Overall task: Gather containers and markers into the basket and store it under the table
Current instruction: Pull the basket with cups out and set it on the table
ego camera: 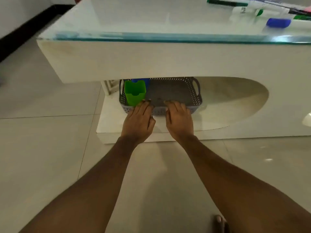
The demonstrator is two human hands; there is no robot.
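The basket (195, 99), grey with perforated walls and a cut-out handle at each end, sits on the base (218, 115) of the table (151, 61), partly under the overhanging top. Its far end is hidden by the table's front panel.

Contents: a green container (134, 93) stands upright in the near left corner. A blue container (141, 80) stands just behind it, mostly hidden under the table edge. The rest of the basket floor is bare.

Hand position: both hands are on the near long wall of the basket, side by side with a small gap between them.
- Left hand (138, 120): fingers nearly straight, laid over the rim, tips just beside the green container.
- Right hand (179, 120): fingers nearly straight, laid over the rim near its middle.

Neither hand is closed around the wall; the fingers lie flat against it. The basket is directly ahead of the fingertips, with both palms over the base in front of it.

Surroundings: several markers (277, 22) lie on the glass top (134, 17) at the far right, well apart from the basket. The table stands on a tiled floor (42, 148).
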